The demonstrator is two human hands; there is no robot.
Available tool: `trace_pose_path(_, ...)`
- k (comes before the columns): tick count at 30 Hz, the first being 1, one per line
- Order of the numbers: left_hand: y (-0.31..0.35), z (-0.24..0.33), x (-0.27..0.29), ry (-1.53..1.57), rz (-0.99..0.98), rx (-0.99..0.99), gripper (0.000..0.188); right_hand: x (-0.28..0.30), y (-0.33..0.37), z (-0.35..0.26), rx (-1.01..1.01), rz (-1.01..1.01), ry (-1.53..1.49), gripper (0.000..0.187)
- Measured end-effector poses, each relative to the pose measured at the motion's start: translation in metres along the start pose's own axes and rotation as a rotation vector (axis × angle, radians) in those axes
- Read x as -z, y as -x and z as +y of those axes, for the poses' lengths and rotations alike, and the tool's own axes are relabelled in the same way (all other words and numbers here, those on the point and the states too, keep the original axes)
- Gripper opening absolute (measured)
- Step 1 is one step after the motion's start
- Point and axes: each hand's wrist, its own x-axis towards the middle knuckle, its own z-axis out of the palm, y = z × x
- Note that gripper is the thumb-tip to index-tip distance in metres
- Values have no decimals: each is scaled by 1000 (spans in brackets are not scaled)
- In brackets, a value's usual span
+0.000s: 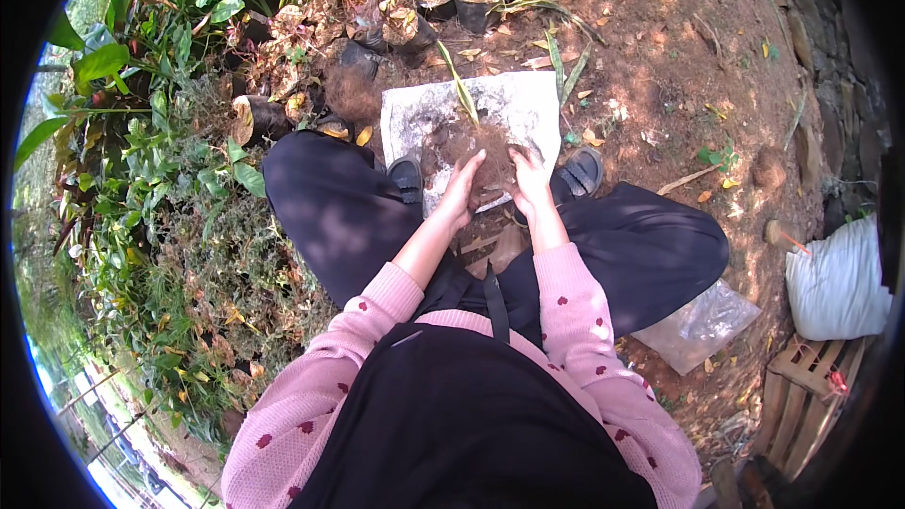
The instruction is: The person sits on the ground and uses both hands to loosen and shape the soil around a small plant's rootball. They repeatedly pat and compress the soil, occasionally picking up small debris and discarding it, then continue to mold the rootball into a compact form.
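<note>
**Two bare hands cup the soil clump of a snake plant**

Nearest are the pink knitted sleeves [577, 306], dotted with dark red, reaching forward over spread knees in dark trousers [627, 240]. The left hand [462, 187] and right hand [530, 179] come in from either side, palms facing and a little apart. Their fingers are curved, neither splayed nor clenched, and hold the brown soil clump [488, 153] between them. Both thumbs lie along its near side; some other fingertips are hidden, so how far they wrap underneath cannot be told.

The clump sits right between the fingers, touching both hands. Just beyond the thumbs, the snake plant [462, 85] rises from it, a narrow yellow-edged leaf tilted away and to the left.

Beneath lies a soil-smeared white sheet [539, 99], with a dark sandal [405, 177] near its left edge and another near its right. Two loose strap leaves [554, 66] lie past its right edge. Farther off, black nursery bags [476, 13] stand among dry leaves.
</note>
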Motion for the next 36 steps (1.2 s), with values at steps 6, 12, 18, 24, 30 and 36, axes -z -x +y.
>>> trace_pose_path(6, -19, -8, 13, -28, -29, -177, 47, 24, -25, 13, 192, 154, 699, 39)
trace_pose_path(12, -21, -14, 7, -239, 144, -330, 56, 15, 3, -16, 542, 300, 944, 39)
trace_pose_path(18, -26, -15, 6, -251, 45, -347, 54, 4, 9, -21, 392, -209, 643, 43)
trace_pose_path(24, -20, -8, 6, -124, -66, -179, 50, 10, 0, -22, 325, -239, 545, 46)
trace_pose_path(30, -17, -11, 3, 1, -126, -168, 54, 5, 0, -26, 205, -109, 258, 38)
trace_pose_path(36, -11, -10, -1, 59, -254, -60, 88, 6, -7, -26, 302, 12, 26, 30)
